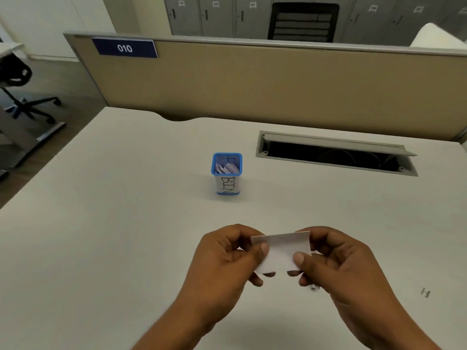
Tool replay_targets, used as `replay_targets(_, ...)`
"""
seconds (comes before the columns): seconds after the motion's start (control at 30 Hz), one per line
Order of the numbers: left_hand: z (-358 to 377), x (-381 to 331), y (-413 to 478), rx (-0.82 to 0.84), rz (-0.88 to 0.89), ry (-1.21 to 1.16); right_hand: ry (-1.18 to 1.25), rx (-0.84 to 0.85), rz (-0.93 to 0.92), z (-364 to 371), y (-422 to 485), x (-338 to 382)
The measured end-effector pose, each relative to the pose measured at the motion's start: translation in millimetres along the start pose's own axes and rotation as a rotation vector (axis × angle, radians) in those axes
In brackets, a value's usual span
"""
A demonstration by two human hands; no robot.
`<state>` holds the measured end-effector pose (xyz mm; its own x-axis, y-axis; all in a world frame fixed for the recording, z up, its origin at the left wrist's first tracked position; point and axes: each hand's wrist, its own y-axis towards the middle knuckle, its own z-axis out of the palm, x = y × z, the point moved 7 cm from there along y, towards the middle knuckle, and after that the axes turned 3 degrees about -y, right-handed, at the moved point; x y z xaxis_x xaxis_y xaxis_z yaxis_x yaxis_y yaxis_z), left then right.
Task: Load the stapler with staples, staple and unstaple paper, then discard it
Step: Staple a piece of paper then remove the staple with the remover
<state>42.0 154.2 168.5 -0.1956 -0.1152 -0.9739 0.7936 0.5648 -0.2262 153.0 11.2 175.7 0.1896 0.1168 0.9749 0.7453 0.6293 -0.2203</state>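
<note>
A small folded white paper (280, 251) is held above the near part of the desk. My left hand (227, 261) pinches its left side, thumb on top. My right hand (331, 261) pinches its right side the same way. A blue mesh cup labelled BIN (227, 173) stands upright farther back, with folded paper pieces inside. A bent metal staple (425, 292) lies on the desk to the right. Something small and shiny (314, 287) shows just under my right fingers. No stapler is in view.
The white desk (113, 223) ends at a tan partition (252, 84) with a 010 sign. An open cable tray (333, 154) is sunk into the desk at the back right. An office chair (22, 97) stands on the floor at the left.
</note>
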Motion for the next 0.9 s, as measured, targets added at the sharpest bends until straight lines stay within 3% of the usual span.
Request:
replay_targets(0.17,8,-6,12,0.102,0.142,0.428,-0.423,-0.064,-0.120,-2,17,10)
replay_targets(0.23,13,-4,16,0.153,0.128,0.358,-0.419,-0.054,-0.127,-2,22,11)
replay_targets(0.47,14,22,20,0.110,-0.127,-0.263,-0.076,-0.055,-0.026,3,24,-11)
replay_targets(0.63,12,19,25,0.074,0.037,-0.095,-0.062,-0.058,-0.027,-1,22,-12)
replay_targets(0.9,11,17,21,0.130,-0.007,-0.315,-0.126,-0.033,-0.174,15,16,-2)
